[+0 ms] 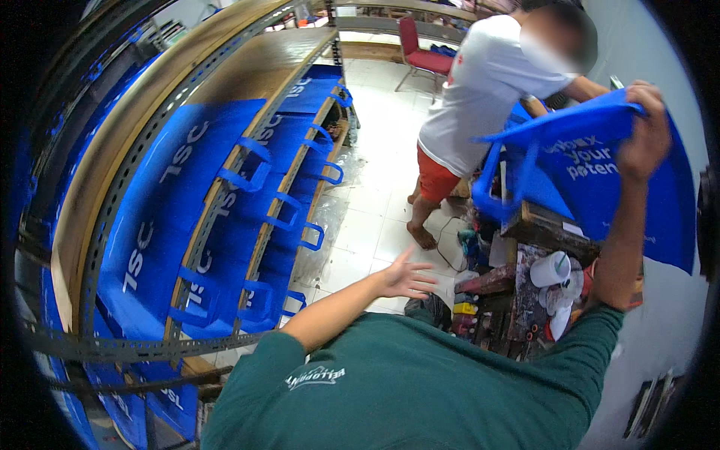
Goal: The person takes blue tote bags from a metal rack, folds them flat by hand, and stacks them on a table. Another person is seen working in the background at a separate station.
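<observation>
Far left, I make out a perforated metal rack [169, 349] with wooden shelves [259, 67]. Printed blue tote bags [169, 169] lie on its tiers, their handle loops [281, 214] hanging out over the shelf edges toward the aisle. Clear plastic sheeting [319, 255] lies beside the rack on the white tiled floor [379, 217].

Next across, I have the left hand [407, 277] held out over the aisle, bare, fingers spread wide, with nothing in it. Below it in my view are the wearer's dark green shirt [427, 390] and a black plastic bag [429, 311]. At the back stands a red chair [431, 62].

Right of the aisle, a barefoot co-worker [480, 90] in a white T-shirt and red shorts leans toward the blue fabric. I cannot tell whether that person's hands touch it.

Near me is a stained, cluttered worktop [523, 300] carrying a white tub [550, 268] with a stick in it; a yellow container [465, 308] sits by its left side.

Far right, I have the right hand [646, 131] raised and closed on the upper edge of a large blue tote bag [664, 202]. The bag hangs tilted above the worktop's far end, white print facing me, in front of a pale wall [667, 300].
</observation>
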Motion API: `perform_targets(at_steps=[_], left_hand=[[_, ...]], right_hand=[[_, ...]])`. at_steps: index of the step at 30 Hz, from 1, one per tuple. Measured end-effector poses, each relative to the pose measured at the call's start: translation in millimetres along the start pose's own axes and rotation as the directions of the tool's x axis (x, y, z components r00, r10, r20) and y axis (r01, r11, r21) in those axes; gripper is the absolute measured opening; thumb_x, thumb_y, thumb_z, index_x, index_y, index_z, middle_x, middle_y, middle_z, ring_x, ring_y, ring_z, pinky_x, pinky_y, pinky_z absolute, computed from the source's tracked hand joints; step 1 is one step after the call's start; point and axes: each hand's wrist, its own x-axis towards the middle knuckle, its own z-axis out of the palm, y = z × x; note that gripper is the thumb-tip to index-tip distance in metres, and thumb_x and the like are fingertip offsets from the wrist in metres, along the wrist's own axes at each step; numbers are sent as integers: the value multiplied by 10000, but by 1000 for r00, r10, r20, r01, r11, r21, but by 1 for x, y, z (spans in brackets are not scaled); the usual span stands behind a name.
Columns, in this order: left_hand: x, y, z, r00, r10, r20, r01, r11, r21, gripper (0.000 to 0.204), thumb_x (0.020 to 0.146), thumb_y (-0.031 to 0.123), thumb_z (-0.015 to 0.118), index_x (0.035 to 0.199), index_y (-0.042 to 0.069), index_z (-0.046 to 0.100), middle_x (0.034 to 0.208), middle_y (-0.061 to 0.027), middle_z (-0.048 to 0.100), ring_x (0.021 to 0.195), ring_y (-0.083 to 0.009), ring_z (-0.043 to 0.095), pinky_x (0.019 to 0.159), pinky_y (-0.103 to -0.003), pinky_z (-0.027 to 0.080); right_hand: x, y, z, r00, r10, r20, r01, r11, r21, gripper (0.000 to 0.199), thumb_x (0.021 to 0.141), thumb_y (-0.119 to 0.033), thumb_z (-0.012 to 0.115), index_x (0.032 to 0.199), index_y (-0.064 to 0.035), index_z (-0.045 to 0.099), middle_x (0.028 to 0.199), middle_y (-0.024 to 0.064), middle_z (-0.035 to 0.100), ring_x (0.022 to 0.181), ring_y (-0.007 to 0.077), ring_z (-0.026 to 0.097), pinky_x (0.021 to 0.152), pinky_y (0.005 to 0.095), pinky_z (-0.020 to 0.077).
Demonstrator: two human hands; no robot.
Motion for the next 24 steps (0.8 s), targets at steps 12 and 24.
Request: perform_targets(at_steps=[12,24], left_hand=[[-83,44,-54,906,394,-154,-414,900,-136,669,831,534,451,1252,14,449,1153,-217,548,1003,-324,577,889,-455,460],[-262,207,-58,583,722,-374,-744,659,111,281,765,149,543,964,-46,581,837,-172,640,739,-290,651,722,-421,554]], right_hand=[[76,-122,51,989,147,34,-68,232,970,227,878,-251,353,807,-45,414,687,51,384,687,152,373,656,285,309],[-42,-156,67,606,764,222,-654,319,686,208,595,-70,521,742,-75,373,987,121,524,939,212,482,952,338,320]])
